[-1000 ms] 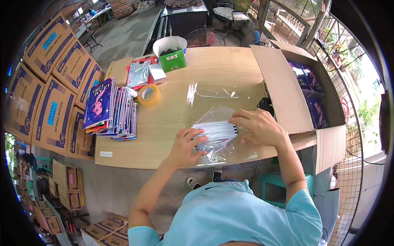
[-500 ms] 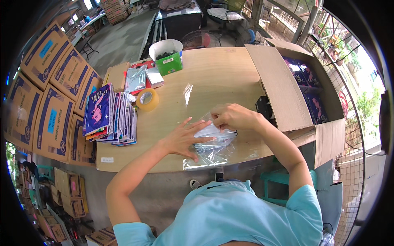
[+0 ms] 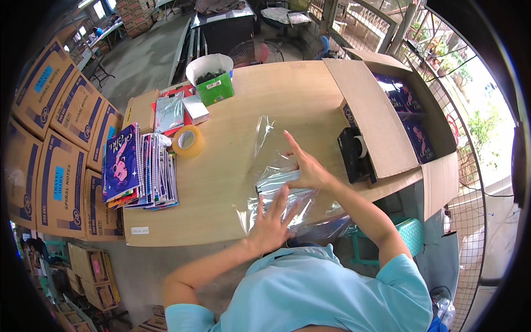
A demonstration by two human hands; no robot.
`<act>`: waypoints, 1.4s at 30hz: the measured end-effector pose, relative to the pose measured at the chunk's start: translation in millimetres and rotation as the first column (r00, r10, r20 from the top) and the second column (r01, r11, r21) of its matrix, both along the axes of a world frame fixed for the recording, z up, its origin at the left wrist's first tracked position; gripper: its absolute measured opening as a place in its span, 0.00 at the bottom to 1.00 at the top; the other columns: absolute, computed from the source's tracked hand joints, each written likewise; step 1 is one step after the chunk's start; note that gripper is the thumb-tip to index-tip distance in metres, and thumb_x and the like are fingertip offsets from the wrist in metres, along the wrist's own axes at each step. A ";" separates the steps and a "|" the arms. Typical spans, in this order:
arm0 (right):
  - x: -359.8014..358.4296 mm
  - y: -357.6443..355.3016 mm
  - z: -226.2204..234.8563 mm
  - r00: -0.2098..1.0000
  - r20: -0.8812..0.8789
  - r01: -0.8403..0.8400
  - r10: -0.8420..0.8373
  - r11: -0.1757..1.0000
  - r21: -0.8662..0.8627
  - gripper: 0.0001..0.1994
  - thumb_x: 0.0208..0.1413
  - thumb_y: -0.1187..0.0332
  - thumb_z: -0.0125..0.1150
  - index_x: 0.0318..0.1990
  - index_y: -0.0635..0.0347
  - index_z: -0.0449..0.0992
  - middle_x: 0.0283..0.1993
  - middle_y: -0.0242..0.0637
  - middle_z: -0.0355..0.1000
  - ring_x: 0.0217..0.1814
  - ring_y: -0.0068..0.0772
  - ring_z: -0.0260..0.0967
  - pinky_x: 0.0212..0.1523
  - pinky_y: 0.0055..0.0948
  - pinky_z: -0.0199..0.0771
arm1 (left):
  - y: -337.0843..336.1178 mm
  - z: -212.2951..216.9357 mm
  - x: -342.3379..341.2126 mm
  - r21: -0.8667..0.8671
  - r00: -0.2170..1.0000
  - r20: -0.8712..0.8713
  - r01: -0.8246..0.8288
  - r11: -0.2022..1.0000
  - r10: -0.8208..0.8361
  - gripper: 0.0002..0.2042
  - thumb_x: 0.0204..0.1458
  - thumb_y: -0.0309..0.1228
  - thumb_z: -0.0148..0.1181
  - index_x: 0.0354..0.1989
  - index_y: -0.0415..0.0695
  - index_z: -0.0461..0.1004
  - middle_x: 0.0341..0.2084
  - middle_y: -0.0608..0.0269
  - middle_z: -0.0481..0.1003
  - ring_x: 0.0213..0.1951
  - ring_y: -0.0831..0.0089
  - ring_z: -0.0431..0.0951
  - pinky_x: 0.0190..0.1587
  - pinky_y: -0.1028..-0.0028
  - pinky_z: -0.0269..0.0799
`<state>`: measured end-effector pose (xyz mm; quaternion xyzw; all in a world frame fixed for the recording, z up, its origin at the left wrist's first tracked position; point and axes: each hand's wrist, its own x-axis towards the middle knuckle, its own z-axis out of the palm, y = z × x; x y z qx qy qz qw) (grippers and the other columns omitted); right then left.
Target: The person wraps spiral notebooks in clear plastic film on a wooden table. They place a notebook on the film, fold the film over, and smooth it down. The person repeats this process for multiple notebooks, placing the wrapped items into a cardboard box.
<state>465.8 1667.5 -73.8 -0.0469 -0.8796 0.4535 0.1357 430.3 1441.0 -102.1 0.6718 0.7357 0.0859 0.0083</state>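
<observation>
A small whitish stack (image 3: pixel 274 181), perhaps notebooks, lies on the table near its front edge, covered by a sheet of clear plastic film (image 3: pixel 265 135). The loose film spreads over the wood and hangs past the front edge. My left hand (image 3: pixel 271 221) is at the near side of the stack, fingers spread and a little blurred, its fingertips on the film. Over the stack's far right part is my right hand (image 3: pixel 311 169), its index finger stretched out and thumb apart. Neither hand grips anything. My hands and the film's glare partly hide the stack.
Spiral notebooks (image 3: pixel 124 166) are piled at the left beside a tape roll (image 3: pixel 188 141). Behind stand a green box (image 3: pixel 215 88) and a film-covered notebook (image 3: pixel 169 112). A black tape dispenser (image 3: pixel 349 155) and an open carton (image 3: pixel 381 122) are right. Stacked cartons (image 3: pixel 61 182) flank the table.
My right hand has opened from a closed pinch and moved slightly nearer. My left hand has shifted right and toward me. The film now hangs further over the front edge.
</observation>
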 end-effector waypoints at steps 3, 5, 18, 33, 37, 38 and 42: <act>-11.0 4.7 -1.7 0.974 0.226 0.011 -0.016 1.000 0.023 0.65 0.27 0.53 0.82 0.73 0.55 0.40 0.62 0.58 0.60 0.53 0.50 0.67 0.53 0.40 0.70 | -36.7 -62.3 18.8 -0.002 0.978 -0.023 0.206 0.978 -0.206 0.37 0.46 0.50 0.65 0.66 0.55 0.61 0.67 0.39 0.49 0.69 0.52 0.51 0.65 0.40 0.44; -14.2 11.0 -1.5 0.952 0.305 -0.021 0.010 0.999 0.035 0.66 0.27 0.50 0.82 0.72 0.58 0.40 0.61 0.60 0.62 0.54 0.51 0.67 0.55 0.40 0.69 | -46.5 -57.9 6.3 0.282 0.981 0.002 0.188 0.941 -0.196 0.32 0.47 0.53 0.62 0.61 0.58 0.67 0.63 0.48 0.56 0.65 0.55 0.56 0.64 0.40 0.43; -35.0 27.2 -33.0 0.885 0.459 -0.155 0.082 0.980 0.123 0.43 0.52 0.55 0.66 0.67 0.71 0.51 0.60 0.66 0.63 0.59 0.57 0.67 0.58 0.42 0.68 | 15.5 12.5 -83.8 0.133 0.982 -0.101 0.174 0.976 -0.161 0.36 0.43 0.74 0.41 0.61 0.77 0.66 0.70 0.79 0.51 0.72 0.59 0.40 0.63 0.33 0.18; 165.6 175.7 -118.9 0.325 0.043 0.935 -0.945 0.328 0.136 0.20 0.62 0.55 0.52 0.54 0.57 0.74 0.53 0.45 0.73 0.57 0.39 0.70 0.53 0.38 0.72 | 21.5 16.3 -88.3 0.004 0.972 0.090 0.216 0.976 -0.216 0.40 0.37 0.77 0.41 0.61 0.75 0.67 0.70 0.75 0.53 0.72 0.50 0.39 0.64 0.35 0.19; 161.1 186.0 -127.4 0.301 -0.037 0.953 -0.953 0.302 -0.008 0.20 0.60 0.55 0.54 0.54 0.56 0.74 0.53 0.43 0.74 0.56 0.41 0.70 0.53 0.41 0.72 | 24.0 18.9 -88.3 -0.006 0.971 0.068 0.228 0.974 -0.227 0.40 0.38 0.77 0.41 0.61 0.75 0.67 0.70 0.74 0.53 0.72 0.50 0.39 0.64 0.34 0.18; 166.3 183.3 -131.6 0.284 -0.055 0.958 -0.957 0.286 -0.035 0.20 0.59 0.56 0.54 0.54 0.56 0.74 0.53 0.43 0.74 0.56 0.42 0.70 0.53 0.41 0.72 | 24.0 18.8 -88.7 -0.004 0.969 0.060 0.241 0.971 -0.240 0.40 0.38 0.77 0.41 0.61 0.75 0.67 0.70 0.74 0.53 0.72 0.50 0.39 0.64 0.34 0.19; 190.5 151.0 -140.1 0.316 0.059 0.908 -0.947 0.320 0.271 0.20 0.54 0.57 0.61 0.53 0.55 0.75 0.51 0.41 0.76 0.52 0.43 0.73 0.52 0.46 0.73 | 18.5 16.7 -91.2 0.003 0.974 0.046 0.222 0.975 -0.222 0.39 0.39 0.77 0.41 0.61 0.76 0.66 0.70 0.74 0.54 0.72 0.50 0.39 0.64 0.33 0.20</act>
